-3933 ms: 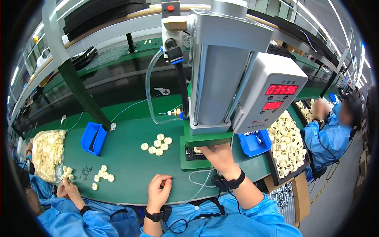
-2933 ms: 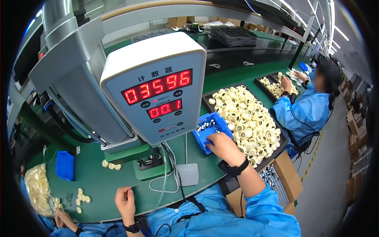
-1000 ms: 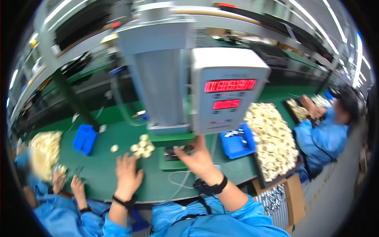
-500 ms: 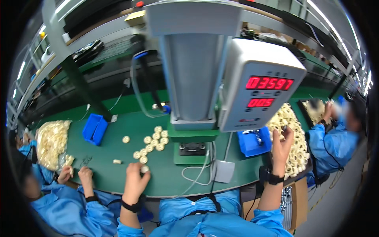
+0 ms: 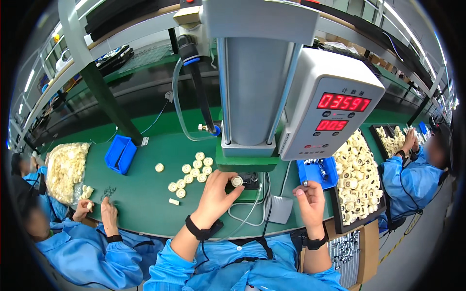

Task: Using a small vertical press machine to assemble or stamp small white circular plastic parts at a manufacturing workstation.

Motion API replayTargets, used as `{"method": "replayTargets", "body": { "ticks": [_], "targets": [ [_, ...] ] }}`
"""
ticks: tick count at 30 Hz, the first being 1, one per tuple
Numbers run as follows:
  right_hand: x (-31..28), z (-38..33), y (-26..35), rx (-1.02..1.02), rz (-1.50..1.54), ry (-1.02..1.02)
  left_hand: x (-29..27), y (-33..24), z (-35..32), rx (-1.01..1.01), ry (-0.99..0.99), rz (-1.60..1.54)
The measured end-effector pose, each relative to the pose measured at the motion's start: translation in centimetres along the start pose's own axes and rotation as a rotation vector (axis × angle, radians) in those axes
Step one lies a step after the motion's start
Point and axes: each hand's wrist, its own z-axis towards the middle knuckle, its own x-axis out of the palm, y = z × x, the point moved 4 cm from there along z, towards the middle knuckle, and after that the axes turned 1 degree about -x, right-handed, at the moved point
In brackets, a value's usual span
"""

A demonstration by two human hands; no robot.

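My left hand (image 5: 213, 196) is closed on a cream round plastic part (image 5: 237, 181) with a ridged rim, at the base of the bench press (image 5: 249, 92). That part is right beside the black metal fixture (image 5: 250, 178) under the press. Near the blue bin (image 5: 318, 173), my right hand (image 5: 310, 203) pinches a small metal piece (image 5: 305, 183) between thumb and fingertips. Several similar cream round parts (image 5: 195, 172) lie loose on the green tabletop (image 5: 145, 194), left of the press. One cream piece (image 5: 174, 202) rests on its side nearer to me.
A counter box (image 5: 335, 106) with red digits is fixed beside the press. At right stands a black tray (image 5: 345, 222) heaped with cream parts. Cables and a grey box (image 5: 279, 209) are by the press. Co-workers sit left and right; a blue bin (image 5: 120, 154) and bagged parts (image 5: 65, 169) stand left.
My left hand has moved right from the loose parts to the press base, with a cream round part. My right hand has come left and down from the heaped tray, holding the metal piece.
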Motion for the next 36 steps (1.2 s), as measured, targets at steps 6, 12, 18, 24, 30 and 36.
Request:
{"method": "replayTargets", "body": {
  "ticks": [6, 12, 18, 24, 30, 36],
  "targets": [
    [-0.2, -1.0, -0.5, 0.048, -0.018, 0.022, 1.5, 0.8, 1.3, 0.057, -0.024, 0.053],
    [0.9, -1.9, -0.9, 0.074, -0.031, 0.059, 1.3, 0.8, 1.8, -0.082, -0.036, -0.107],
    [5.1, -3.0, -1.1, 0.022, -0.106, 0.259, 1.3, 2.3, 1.7, -0.069, -0.085, -0.231],
    [11.7, -4.0, 3.7, -0.456, -0.594, 0.521, -1.9, 4.6, 1.4, 0.004, -0.179, -0.214],
    [16.5, -3.9, 4.0, -0.502, -0.65, 0.691, -5.2, 5.6, -0.9, -0.132, -0.226, -0.41],
    [19.3, -4.0, 1.4, -0.427, -0.704, 0.776, -5.9, 6.0, -0.9, -0.105, -0.258, -0.405]
  ]
}}
